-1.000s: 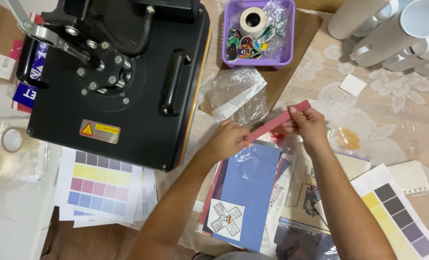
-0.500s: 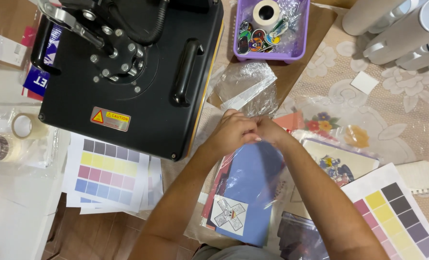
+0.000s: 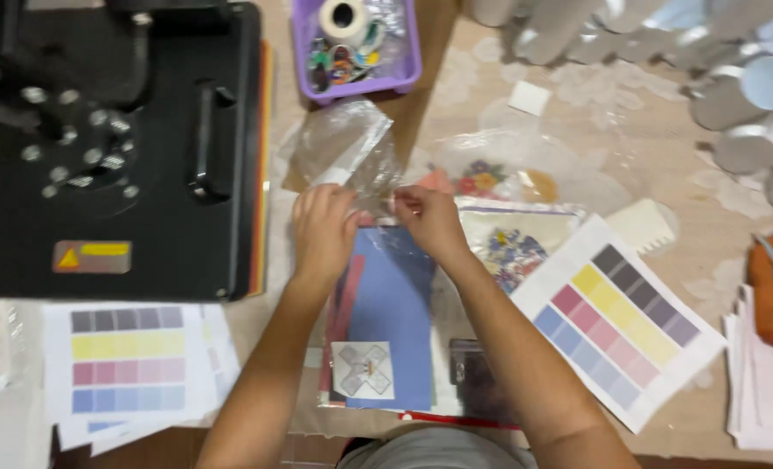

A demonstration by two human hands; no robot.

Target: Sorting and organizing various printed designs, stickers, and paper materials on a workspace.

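Note:
My left hand (image 3: 321, 227) and my right hand (image 3: 430, 219) are side by side at the top edge of a clear plastic sleeve (image 3: 378, 321) that holds blue and red sheets. Both pinch the sleeve's open end. The blue sheet (image 3: 391, 304) lies under my forearms, with a small white card showing a cross shape (image 3: 362, 370) at its lower end. A crumpled clear bag (image 3: 343, 148) lies just beyond my fingers.
A black heat press (image 3: 109, 148) fills the left. A purple tray (image 3: 356, 43) with tape and small items sits at the top. Colour test prints lie at lower left (image 3: 126, 360) and right (image 3: 617, 317). Grey cylinders (image 3: 734, 78) crowd the top right.
A second ago my right hand held a red strip up above the sleeve. Both hands have since come together at the sleeve's top edge; the strip is no longer seen in hand.

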